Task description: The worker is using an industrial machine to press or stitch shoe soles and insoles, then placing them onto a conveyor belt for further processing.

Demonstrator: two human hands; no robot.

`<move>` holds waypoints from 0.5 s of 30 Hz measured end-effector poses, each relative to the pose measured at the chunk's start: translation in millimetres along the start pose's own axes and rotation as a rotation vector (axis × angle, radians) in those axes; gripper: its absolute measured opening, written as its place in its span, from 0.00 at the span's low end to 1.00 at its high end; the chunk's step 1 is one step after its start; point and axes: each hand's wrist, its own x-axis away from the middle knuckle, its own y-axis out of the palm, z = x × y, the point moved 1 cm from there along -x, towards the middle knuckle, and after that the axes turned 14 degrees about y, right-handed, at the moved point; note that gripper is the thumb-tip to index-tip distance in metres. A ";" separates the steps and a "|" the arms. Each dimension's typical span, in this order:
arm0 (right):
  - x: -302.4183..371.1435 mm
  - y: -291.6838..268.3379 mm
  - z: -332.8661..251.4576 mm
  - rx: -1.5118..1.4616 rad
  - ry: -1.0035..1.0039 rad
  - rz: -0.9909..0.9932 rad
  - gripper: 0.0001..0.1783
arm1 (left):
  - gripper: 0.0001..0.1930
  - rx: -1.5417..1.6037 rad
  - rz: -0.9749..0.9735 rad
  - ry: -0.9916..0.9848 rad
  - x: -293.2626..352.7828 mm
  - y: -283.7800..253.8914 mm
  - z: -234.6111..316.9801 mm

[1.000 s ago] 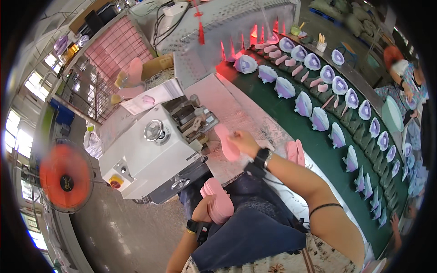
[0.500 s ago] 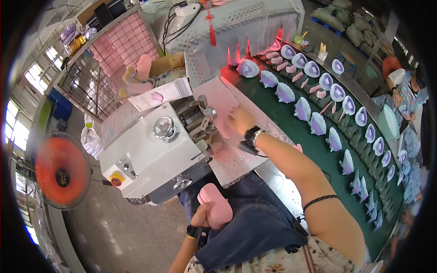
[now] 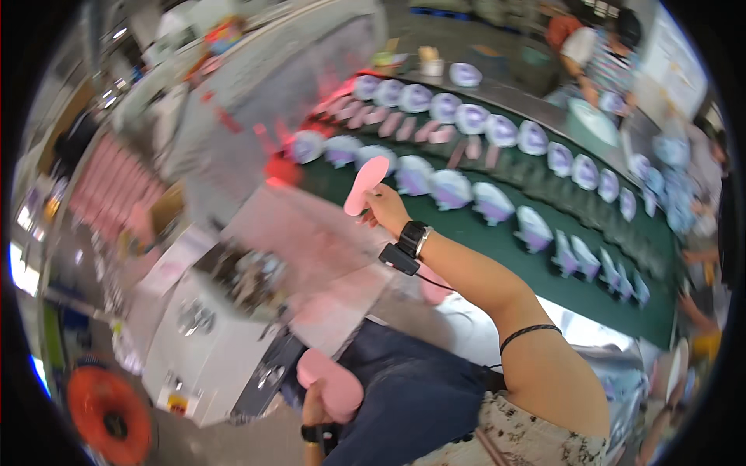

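Pinched in my right hand is a single pink insole, raised over the near edge of the green conveyor belt. My left hand is wrapped round a stack of pink insoles at my lap, against a dark blue cloth. To the left stands a white machine with a blurred metal head, beside a pink-dusted board. Purple and white shoe uppers sit in rows on the belt, beyond my right hand.
Small pink pieces lie between the rows of uppers. An orange fan stands at the lower left. Across the belt a person works near a pale green basin. A grey housing spans the belt's far left end.
My right hand has moved away from the machine's head toward the belt, and the insole in it now shows plainly. The view has swung right. My left hand still holds the stack.
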 end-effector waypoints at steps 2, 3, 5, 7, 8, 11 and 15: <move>12.0 -99.4 -8.2 -0.025 -0.040 0.188 0.14 | 0.18 -0.034 -0.031 0.083 1.0 41.6 -3.1; 12.1 -153.9 -6.1 -0.014 -0.050 0.225 0.12 | 0.19 -0.082 -0.064 0.135 0.3 61.5 -3.2; 16.3 -252.6 7.7 0.089 -0.052 0.489 0.11 | 0.19 -0.118 -0.083 0.117 -11.0 74.8 -8.4; 13.8 -349.9 29.4 0.198 0.009 0.821 0.12 | 0.20 -0.142 -0.104 0.087 -18.6 86.8 -11.9; 9.1 -363.7 25.4 0.271 0.085 0.854 0.13 | 0.20 -0.139 -0.093 0.091 -16.0 91.5 -12.5; 2.6 -425.5 27.3 0.484 0.230 1.021 0.14 | 0.20 -0.130 -0.077 0.077 -17.6 105.4 -15.3; -31.2 -453.6 40.6 0.471 -0.096 1.169 0.17 | 0.20 -0.144 -0.062 0.087 -22.7 106.3 -20.4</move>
